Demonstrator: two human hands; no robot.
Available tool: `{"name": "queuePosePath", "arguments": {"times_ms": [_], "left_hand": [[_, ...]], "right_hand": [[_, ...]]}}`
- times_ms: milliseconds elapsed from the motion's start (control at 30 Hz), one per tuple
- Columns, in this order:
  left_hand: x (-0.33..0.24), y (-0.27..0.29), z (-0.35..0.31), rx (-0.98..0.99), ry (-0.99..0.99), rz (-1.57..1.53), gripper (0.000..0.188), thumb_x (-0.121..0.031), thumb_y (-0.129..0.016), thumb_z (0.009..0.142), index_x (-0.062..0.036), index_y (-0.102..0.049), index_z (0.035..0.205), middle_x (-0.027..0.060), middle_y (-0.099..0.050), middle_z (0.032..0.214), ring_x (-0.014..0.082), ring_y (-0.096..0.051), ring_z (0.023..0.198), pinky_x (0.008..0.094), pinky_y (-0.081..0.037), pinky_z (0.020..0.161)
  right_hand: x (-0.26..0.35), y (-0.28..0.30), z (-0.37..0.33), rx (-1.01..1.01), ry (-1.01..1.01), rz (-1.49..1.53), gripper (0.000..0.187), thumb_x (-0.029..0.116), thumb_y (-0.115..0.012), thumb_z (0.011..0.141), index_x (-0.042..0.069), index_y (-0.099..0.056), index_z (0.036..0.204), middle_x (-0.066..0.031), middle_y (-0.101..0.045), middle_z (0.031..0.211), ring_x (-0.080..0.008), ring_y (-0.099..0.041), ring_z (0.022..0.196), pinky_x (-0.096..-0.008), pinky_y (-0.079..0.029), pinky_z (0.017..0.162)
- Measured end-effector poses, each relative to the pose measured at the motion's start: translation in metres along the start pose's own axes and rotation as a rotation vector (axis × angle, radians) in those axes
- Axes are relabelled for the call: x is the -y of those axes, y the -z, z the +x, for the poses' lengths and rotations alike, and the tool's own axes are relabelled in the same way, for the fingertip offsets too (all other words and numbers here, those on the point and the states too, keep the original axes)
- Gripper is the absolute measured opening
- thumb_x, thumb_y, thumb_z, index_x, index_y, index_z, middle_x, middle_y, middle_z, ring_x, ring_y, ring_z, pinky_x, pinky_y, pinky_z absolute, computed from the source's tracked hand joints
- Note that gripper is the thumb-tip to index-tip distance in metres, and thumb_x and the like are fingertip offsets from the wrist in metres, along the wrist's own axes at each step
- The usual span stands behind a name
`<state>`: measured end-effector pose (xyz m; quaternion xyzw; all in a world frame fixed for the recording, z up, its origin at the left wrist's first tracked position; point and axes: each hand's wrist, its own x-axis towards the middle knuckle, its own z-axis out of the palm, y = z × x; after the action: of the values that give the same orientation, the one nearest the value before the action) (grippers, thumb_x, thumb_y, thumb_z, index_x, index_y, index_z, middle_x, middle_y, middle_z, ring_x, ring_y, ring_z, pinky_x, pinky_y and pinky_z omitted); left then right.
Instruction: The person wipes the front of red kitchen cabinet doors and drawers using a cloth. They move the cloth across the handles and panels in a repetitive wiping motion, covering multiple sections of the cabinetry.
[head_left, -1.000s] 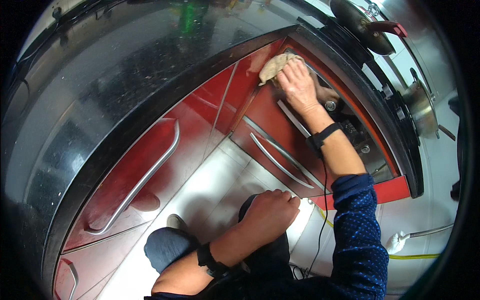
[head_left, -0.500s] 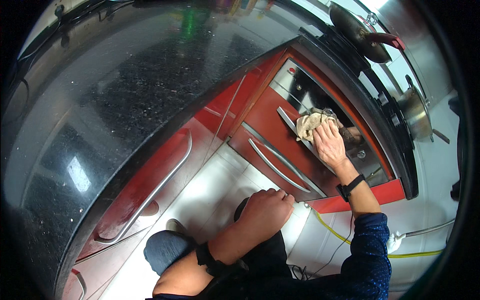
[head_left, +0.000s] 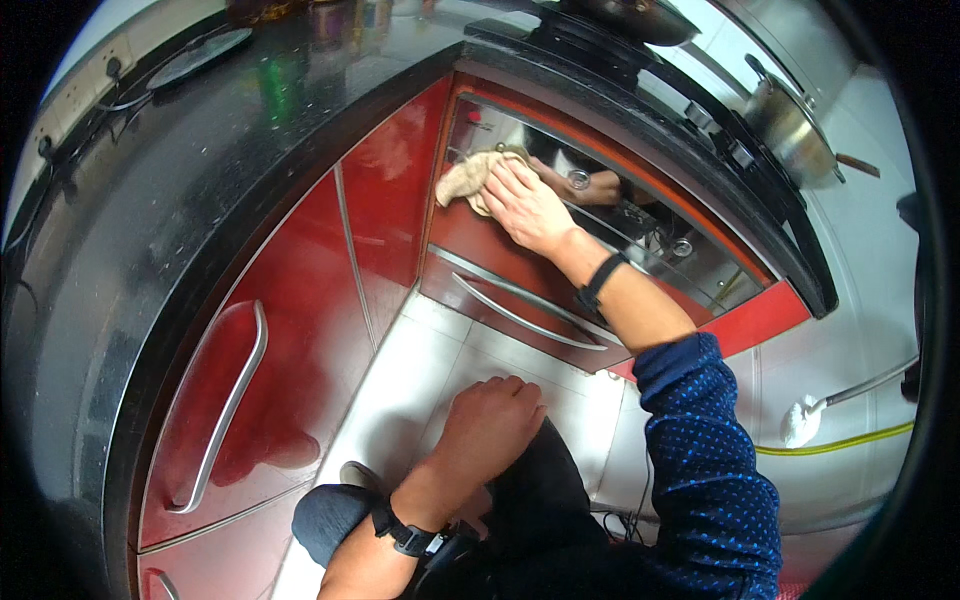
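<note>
My right hand point(head_left: 525, 208) is closed over a crumpled beige cloth point(head_left: 472, 183). It presses the cloth to the upper left of a red cabinet front with a shiny dark panel point(head_left: 640, 225), covering the panel's corner. A reflection of my hand and arm shows in the panel. My left hand point(head_left: 490, 425) hangs low by my bent knee, its fingers curled in a loose fist, and nothing shows in it. Under the cloth's height, a drawer with a curved silver handle point(head_left: 520, 318) sits in the same cabinet.
Over the panel runs a black countertop point(head_left: 300, 150) that turns a corner to the left. A gas stove holds a dark wok point(head_left: 640, 18) and a steel pot point(head_left: 790, 135). Red cabinet doors point(head_left: 290, 390) line the left. A yellow hose point(head_left: 840, 445) lies at right, by white floor tiles point(head_left: 415, 350).
My right hand has slid the cloth leftward along the panel to its left corner. The view has shifted with my head. My left hand stays by my knee.
</note>
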<state>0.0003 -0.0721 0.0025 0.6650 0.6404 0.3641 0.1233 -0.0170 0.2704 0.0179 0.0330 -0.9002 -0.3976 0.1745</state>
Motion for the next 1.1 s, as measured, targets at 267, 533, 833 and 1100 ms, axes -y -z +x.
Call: {"name": "queuePosePath", "arguments": {"times_ms": [267,533,833,1100], "left_hand": [[0.008,0.008,0.008,0.012,0.025,-0.07,0.017,-0.021,-0.074,0.097,-0.0039,-0.072,0.099,0.0146,-0.074,0.099,0.0367,-0.072,0.093,0.0471,-0.059,0.08],[0.012,0.014,0.01,0.002,-0.014,-0.089,0.018,-0.021,-0.074,0.098,-0.0035,-0.072,0.1,0.0154,-0.074,0.098,0.0374,-0.072,0.091,0.047,-0.059,0.078],[0.011,0.017,0.004,-0.007,-0.006,-0.042,0.019,-0.024,-0.073,0.099,-0.0049,-0.068,0.098,0.0136,-0.072,0.093,0.0367,-0.071,0.09,0.0477,-0.058,0.077],[0.011,0.015,0.005,0.015,-0.001,-0.033,0.019,-0.024,-0.074,0.098,-0.0051,-0.069,0.098,0.0134,-0.072,0.094,0.037,-0.071,0.09,0.0473,-0.058,0.078]], "right_hand": [[-0.02,0.073,-0.169,0.143,-0.153,0.1,0.042,0.021,-0.061,0.089,0.0,-0.07,0.124,-0.0157,-0.067,0.128,-0.0362,-0.06,0.134,-0.0513,-0.039,0.125],[-0.005,0.125,-0.206,-0.001,-0.653,0.305,0.027,-0.001,-0.065,0.085,0.0,-0.07,0.112,-0.0196,-0.068,0.111,-0.0402,-0.065,0.112,-0.0497,-0.053,0.101],[-0.03,0.12,-0.106,-0.056,-0.831,0.121,0.027,0.004,-0.067,0.089,0.003,-0.065,0.116,-0.0171,-0.066,0.114,-0.0387,-0.066,0.103,-0.0501,-0.06,0.082],[-0.022,0.085,-0.044,-0.145,-0.693,0.11,0.02,0.009,-0.069,0.086,0.005,-0.066,0.106,-0.0142,-0.064,0.109,-0.0354,-0.066,0.105,-0.0471,-0.06,0.087]]}}
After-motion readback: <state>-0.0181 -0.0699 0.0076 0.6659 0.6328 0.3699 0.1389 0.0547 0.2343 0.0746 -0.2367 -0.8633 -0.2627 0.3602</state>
